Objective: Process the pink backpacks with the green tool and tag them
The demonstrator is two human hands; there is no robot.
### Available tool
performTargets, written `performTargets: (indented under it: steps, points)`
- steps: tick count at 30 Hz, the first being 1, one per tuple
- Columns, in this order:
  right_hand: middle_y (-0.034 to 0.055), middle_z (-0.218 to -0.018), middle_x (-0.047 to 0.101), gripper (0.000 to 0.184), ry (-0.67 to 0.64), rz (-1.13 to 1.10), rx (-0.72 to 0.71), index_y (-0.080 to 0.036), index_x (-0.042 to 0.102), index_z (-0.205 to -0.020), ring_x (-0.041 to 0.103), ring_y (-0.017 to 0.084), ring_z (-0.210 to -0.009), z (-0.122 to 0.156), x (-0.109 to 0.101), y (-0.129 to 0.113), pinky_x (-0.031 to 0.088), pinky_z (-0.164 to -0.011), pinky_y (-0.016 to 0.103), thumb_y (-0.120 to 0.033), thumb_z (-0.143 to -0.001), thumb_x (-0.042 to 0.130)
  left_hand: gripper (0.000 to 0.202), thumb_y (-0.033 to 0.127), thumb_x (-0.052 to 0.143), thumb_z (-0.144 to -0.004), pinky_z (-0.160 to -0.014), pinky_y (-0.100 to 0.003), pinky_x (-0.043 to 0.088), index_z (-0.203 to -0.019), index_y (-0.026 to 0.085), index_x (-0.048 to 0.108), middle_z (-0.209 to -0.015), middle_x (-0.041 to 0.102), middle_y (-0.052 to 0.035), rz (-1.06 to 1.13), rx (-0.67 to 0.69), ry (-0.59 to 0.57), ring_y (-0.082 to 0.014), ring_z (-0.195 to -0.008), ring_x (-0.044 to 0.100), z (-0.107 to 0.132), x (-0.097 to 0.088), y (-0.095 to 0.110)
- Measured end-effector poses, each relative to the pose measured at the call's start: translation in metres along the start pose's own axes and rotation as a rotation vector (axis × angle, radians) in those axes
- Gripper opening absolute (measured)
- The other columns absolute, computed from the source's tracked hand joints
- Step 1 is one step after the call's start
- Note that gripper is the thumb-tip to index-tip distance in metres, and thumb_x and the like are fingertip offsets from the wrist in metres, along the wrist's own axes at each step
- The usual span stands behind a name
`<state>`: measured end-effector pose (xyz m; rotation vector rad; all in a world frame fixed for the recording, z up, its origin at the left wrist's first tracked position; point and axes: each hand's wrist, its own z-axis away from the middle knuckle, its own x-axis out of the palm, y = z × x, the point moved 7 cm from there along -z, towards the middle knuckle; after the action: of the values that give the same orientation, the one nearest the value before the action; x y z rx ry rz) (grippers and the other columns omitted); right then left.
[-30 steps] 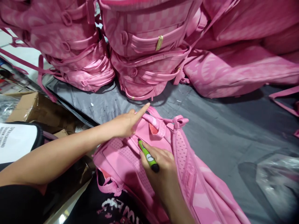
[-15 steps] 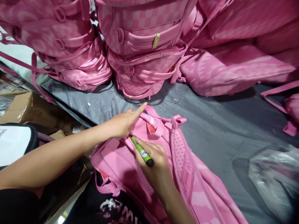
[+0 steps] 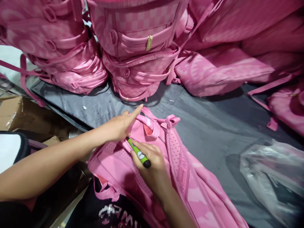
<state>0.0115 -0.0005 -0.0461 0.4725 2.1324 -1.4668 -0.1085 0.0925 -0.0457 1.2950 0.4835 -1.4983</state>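
A pink backpack (image 3: 177, 158) lies on the grey-covered table and against my body, its padded dotted straps facing up. My left hand (image 3: 121, 126) grips the fabric near its top, the index finger stretched out towards the top handle; the other fingers are mostly hidden. My right hand (image 3: 152, 160) is closed around a green marker (image 3: 137, 152) with a black end. The marker's dark tip points up and left at the fabric beside my left hand. Whether it touches the fabric I cannot tell. A red-orange patch (image 3: 147, 129) shows beneath the top loop.
Stacks of pink backpacks (image 3: 140, 57) stand along the far side of the grey table cover (image 3: 204, 126). More pink bags (image 3: 220, 69) lie at the right. A clear plastic bag (image 3: 268, 167) rests at the right edge. Cardboard boxes (image 3: 35, 114) stand below the table at left.
The view has turned slightly right, so most things sit further left in the picture. The marker's dark tip now shows beside my left hand. Both hands keep nearly the same place on the backpack.
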Motion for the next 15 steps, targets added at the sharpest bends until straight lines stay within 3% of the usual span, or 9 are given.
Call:
performTargets:
  steps: [11, 15]
  points:
    - [0.0021, -0.093, 0.075, 0.026, 0.053, 0.093, 0.041, -0.021, 0.071, -0.106, 0.068, 0.019, -0.083, 0.003, -0.011, 0.004, 0.042, -0.081, 0.036, -0.015, -0.083, 0.062, 0.107, 0.015, 0.061, -0.076, -0.064, -0.024, 0.040, -0.152, 0.027, -0.013, -0.109, 0.053, -0.0088, -0.008, -0.018, 0.006, -0.0150, -0.075, 0.055, 0.001, -0.001, 0.003]
    - [0.0000, -0.098, 0.075, 0.027, -0.102, -0.035, 0.085, -0.024, 0.072, -0.107, 0.068, 0.019, -0.085, 0.000, 0.002, 0.009, 0.044, -0.081, 0.035, -0.018, -0.081, 0.065, 0.104, 0.013, 0.059, -0.076, -0.064, -0.023, 0.039, -0.153, 0.027, -0.011, -0.108, 0.052, -0.0083, -0.025, -0.018, 0.032, -0.0142, -0.073, 0.055, 0.002, -0.001, 0.002]
